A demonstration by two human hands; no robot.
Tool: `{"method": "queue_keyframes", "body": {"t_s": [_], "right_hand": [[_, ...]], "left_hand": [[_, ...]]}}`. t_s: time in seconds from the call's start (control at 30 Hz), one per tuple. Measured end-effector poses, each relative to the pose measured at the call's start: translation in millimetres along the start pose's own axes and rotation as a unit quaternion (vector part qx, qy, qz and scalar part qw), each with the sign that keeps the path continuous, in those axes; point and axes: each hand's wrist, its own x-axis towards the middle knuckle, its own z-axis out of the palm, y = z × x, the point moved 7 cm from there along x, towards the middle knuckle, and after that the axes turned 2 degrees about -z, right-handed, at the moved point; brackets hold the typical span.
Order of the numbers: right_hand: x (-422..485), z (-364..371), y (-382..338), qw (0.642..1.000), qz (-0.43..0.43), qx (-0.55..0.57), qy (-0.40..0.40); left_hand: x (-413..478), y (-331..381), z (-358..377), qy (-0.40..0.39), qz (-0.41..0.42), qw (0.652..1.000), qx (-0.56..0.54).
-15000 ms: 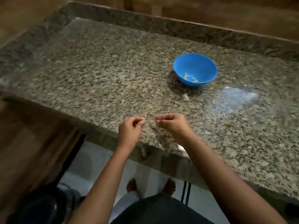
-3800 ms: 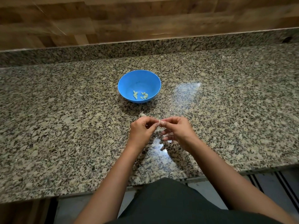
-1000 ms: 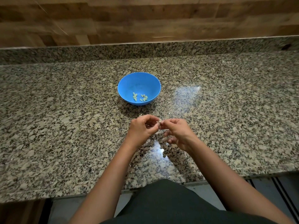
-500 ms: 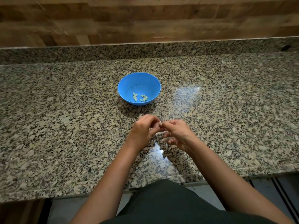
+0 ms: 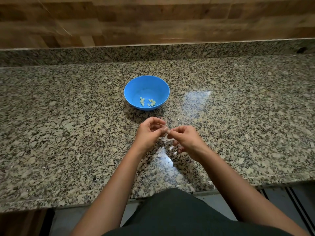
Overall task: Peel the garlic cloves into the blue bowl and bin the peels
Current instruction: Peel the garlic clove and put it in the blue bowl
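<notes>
- The round blue plastic bowl (image 5: pixel 146 92) sits on the speckled granite counter (image 5: pixel 51 125), at about 12 o'clock from the hands, near but clear of them.
- A small cluster of pale peeled garlic cloves (image 5: pixel 147 102) lies in the bowl's bottom, toward its 6 o'clock wall.
- The left hand (image 5: pixel 150 132) and the right hand (image 5: pixel 185 140) meet fingertip to fingertip, each with thumb and forefinger pinched together on something too small and blurred to identify; I judge it a clove being peeled.
- Its long axis cannot be told.
- The left hand lies slightly nearer the bowl, its curled fingers (image 5: pixel 157 120) pointing toward 1 o'clock.
- Judged from this, the drop calls for a short reach toward 12 o'clock.
- The bin is not in view.
- No brand, label or readable writing shows anywhere, including the wooden wall panelling (image 5: pixel 153 21).
</notes>
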Motion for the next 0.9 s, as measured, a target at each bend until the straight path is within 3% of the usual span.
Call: {"method": "queue_keyframes", "body": {"t_s": [0.23,0.47,0.67,0.9], "right_hand": [[0,-3,-5,0.999,-0.045,0.007,0.017],[5,0,6,0.985,0.02,0.171,0.008],[4,0,9,0.982,0.045,0.185,0.013],[6,2,11,0.976,0.072,0.207,0.012]], "left_hand": [[0,2,0,0.015,0.013,1.0,-0.01],[-5,5,5,0.0,0.023,0.997,-0.071],[-6,9,7,0.012,0.069,0.998,-0.007],[-8,11,7,0.029,0.077,0.997,-0.01]]}}
